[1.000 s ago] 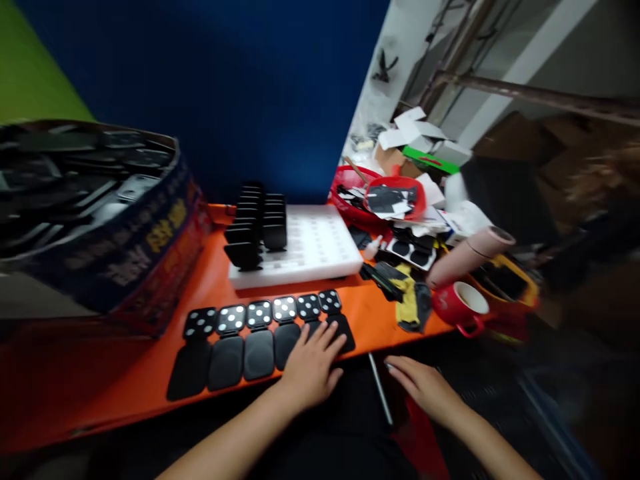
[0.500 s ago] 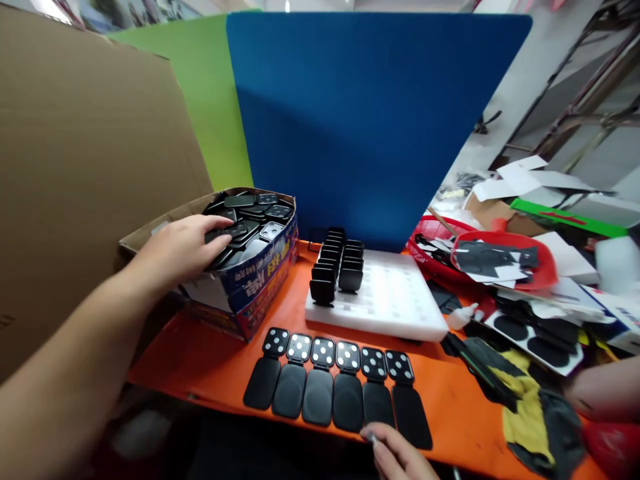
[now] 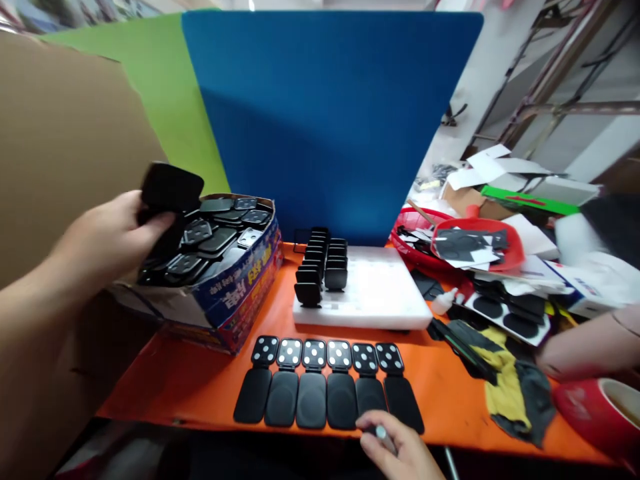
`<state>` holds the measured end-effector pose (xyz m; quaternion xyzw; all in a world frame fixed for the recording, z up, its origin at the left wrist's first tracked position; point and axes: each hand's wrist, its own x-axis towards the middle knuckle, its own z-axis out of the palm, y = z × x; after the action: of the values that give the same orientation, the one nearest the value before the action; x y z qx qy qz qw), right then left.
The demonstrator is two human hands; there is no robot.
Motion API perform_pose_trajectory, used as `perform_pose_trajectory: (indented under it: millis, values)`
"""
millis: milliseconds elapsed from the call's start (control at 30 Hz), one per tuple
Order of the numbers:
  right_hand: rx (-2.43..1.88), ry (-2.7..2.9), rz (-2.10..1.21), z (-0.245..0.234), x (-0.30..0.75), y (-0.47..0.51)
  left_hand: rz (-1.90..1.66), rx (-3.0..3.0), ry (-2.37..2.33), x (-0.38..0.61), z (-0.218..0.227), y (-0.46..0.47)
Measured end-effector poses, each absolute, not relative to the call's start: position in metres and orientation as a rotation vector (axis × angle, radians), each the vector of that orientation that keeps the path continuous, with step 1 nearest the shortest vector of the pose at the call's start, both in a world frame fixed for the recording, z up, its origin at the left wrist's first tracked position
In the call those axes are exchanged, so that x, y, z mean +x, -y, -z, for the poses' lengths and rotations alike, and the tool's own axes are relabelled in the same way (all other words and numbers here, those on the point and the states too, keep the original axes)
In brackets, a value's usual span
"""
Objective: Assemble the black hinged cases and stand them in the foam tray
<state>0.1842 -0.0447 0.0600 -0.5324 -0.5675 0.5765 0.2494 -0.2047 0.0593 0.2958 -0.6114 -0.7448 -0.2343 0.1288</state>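
My left hand (image 3: pixel 103 233) is raised over the left side of the cardboard box (image 3: pixel 210 313), fingers closed on a black flat piece (image 3: pixel 173 187); whether several are stacked there I cannot tell. More black flat pieces (image 3: pixel 217 240) fill the box, some with pale dots. On the orange table lies a row of black hinged plates (image 3: pixel 313 400), each with a small square part bearing pale dots. By the front edge, at the right of this row, my right hand (image 3: pixel 400 450) is closed around a small pen-like tool (image 3: pixel 383 433) with a silvery end.
A white foam block (image 3: pixel 380 287) behind the row holds black plates (image 3: pixel 307 293) upright in two lines. Blue (image 3: pixel 330 120) and green boards stand behind. To the right are red baskets (image 3: pixel 515 250) of scraps, a yellow-grey glove (image 3: pixel 507 393) and a red cup (image 3: pixel 585 413).
My left hand has come up out of the box with the black flat piece in its fingers. My right hand stays by the row. The view has turned slightly right.
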Motion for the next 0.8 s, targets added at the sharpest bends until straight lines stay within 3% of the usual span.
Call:
perform_pose_trajectory:
  millis: [67,233,333,533,800]
  values:
    - [-1.410,1.483,-1.559,-0.077,0.187,0.041,1.105,-2.233,2.092,-0.168,-0.264,-0.031]
    - [-1.160,1.302,-1.646,-0.101,0.181,0.029,1.197,-3.050,2.414,-0.048,-0.135,0.031]
    - [-1.221,1.191,-1.677,-0.099,0.180,0.023,1.580,-3.268,2.569,-0.008,-0.094,0.046]
    - [-1.163,0.994,-1.797,-0.094,0.179,0.018,2.134,-3.163,2.672,-0.003,-0.087,0.048]
    - [-1.228,1.182,-1.688,-0.088,0.173,0.016,1.996,-2.832,2.880,0.001,-0.080,0.034]
